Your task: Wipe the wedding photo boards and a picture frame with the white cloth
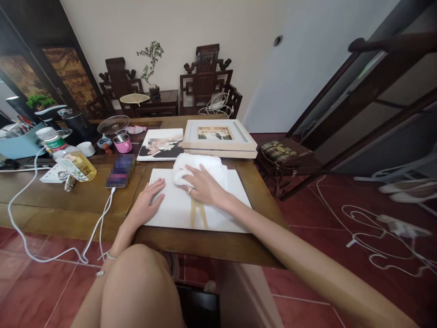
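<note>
A flat white panel (175,207) with a tan forked shape on its lower middle lies near the table's front edge. On its left edge rests my left hand (147,203), fingers stretched out and holding nothing. My right hand (206,186) presses down on a folded white cloth (184,165), its fingers curled partly into the fabric. The cloth covers the panel's upper part. Just behind it are a cream box-like picture frame (235,145) and a white photo panel (160,145), both lying flat.
On the wooden table (112,214) to the left are a phone (120,171) on a white cable, a bottle (73,157) of yellow liquid, and a pink cup (123,143). A chair with a plaid bag (278,150) stands right. Cables (382,228) trail over the red floor.
</note>
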`<state>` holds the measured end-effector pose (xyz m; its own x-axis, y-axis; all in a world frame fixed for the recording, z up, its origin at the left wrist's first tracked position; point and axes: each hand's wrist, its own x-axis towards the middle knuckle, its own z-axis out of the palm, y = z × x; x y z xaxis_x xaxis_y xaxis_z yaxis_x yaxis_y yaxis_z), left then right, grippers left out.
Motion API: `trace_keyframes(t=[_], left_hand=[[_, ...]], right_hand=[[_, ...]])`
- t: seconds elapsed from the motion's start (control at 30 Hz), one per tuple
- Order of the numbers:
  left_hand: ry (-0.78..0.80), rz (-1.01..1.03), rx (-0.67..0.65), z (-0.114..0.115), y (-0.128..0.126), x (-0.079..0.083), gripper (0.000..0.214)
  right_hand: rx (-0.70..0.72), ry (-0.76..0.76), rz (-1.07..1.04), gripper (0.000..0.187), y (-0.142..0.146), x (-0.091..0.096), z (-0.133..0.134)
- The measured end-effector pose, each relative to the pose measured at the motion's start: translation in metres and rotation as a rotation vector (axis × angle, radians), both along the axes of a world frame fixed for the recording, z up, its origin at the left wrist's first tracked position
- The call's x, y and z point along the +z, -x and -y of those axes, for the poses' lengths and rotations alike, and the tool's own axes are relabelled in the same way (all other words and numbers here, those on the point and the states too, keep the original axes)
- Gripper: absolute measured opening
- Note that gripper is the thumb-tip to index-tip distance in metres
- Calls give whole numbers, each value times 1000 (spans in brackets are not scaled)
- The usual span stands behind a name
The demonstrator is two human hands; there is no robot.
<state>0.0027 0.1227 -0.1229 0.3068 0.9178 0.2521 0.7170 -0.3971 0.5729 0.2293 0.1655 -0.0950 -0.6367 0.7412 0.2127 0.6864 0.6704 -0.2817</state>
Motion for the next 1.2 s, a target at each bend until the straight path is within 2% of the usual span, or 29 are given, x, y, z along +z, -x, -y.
trace_keyframes(t=[0.07, 0.17, 0.3, 0.4, 0.47, 0.53, 0.73, 0.83, 0.9, 1.0, 1.1, 1.2], left_hand=[[5, 7, 3, 0, -1, 0, 44], [4, 13, 6, 0, -1, 0, 43], [-2, 5, 0, -1, -1, -1, 43], [-12, -2, -10, -1, 0, -1, 44], [-19, -7, -14, -2, 0, -1, 44], [-17, -11, -17, -1, 0, -1, 44], [-8, -7, -1, 0, 0, -1, 43], [0, -1, 7, 0, 0, 0, 44], [1, 9, 10, 0, 0, 1, 44], [-8, 16, -1, -1, 0, 1, 44], [-8, 19, -10, -1, 0, 1, 44], [-10, 15, -11, -1, 0, 1, 43]], right_hand=[[-29, 11, 16, 32, 6, -1, 11], [-29, 37, 47, 31, 9, -1, 48], [84, 125, 110, 32, 6, 4, 108], [194, 185, 157, 32, 2, 10, 132], [233, 181, 135, 32, 0, 11, 130], [224, 155, 85, 31, 0, 11, 114], [61, 7, 48, 29, 10, 5, 25], [1, -26, 36, 33, 20, 4, 4], [-18, -38, 39, 33, 26, 3, 11], [11, -52, 54, 31, 30, 1, 52], [148, -73, 81, 25, 27, -1, 102], [250, -76, 81, 24, 19, -2, 127]])
